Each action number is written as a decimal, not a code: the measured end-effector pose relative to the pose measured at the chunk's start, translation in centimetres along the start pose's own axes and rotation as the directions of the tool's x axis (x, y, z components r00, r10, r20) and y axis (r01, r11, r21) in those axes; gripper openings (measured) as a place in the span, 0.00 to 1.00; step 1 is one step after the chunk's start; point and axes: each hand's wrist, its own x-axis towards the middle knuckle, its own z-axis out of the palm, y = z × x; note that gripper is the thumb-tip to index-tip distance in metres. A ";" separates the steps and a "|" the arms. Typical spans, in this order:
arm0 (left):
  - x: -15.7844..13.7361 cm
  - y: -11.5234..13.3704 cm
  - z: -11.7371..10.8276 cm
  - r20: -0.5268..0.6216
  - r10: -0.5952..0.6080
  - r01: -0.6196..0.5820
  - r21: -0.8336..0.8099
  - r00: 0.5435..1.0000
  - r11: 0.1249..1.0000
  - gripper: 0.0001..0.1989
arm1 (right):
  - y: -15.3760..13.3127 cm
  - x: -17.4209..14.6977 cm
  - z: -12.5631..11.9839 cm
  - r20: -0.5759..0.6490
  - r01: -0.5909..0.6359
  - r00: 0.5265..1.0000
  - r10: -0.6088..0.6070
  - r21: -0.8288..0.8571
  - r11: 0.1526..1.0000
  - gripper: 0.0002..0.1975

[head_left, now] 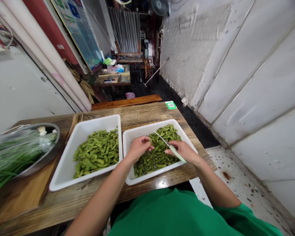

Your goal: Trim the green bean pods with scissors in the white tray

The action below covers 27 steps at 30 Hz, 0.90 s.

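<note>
My right hand (183,151) is closed around a pair of scissors (177,154) with pale green handles, their metal blades pointing up and to the left. Over the same white tub (130,179), my left hand (139,148) has its fingers curled into a pinch on what looks like a green edamame pod; the fingers partly hide it. Beneath both hands lies a heap of wet edamame pods (159,159), with some water showing at the left. A second white tub (64,173) stands just to the left, holding another pile of edamame pods (98,152).
At the far left, a metal bowl (55,152) with bagged green stalks (17,154) sits on a wooden board (31,196). The wooden table (147,113) ends near a green QR-code card (171,105). Beyond are a bench (127,102), a pink bin (130,95) and a cluttered table (113,78).
</note>
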 end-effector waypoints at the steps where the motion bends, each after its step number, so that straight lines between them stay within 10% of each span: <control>1: -0.1 0.2 0.0 -0.013 -0.043 0.040 -0.206 0.999 0.978 0.07 | -0.2 0.0 0.0 -0.002 0.000 1.000 0.000 0.015 1.000 0.20; 5: -0.1 0.2 -0.3 -0.018 -0.168 0.118 -0.645 0.986 0.755 0.06 | -1.3 0.1 -0.6 0.081 0.046 0.996 -0.049 0.039 0.998 0.21; 13: -0.6 0.8 1.1 -0.121 -0.331 0.092 -0.822 0.936 0.561 0.03 | -2.5 0.4 -0.6 0.126 0.077 0.990 -0.069 -0.062 0.995 0.20; 27: -1.0 0.3 2.3 -0.225 -0.256 -0.074 -0.869 0.940 0.489 0.05 | -3.3 1.2 -0.3 0.343 -0.099 0.939 -0.008 0.294 0.951 0.20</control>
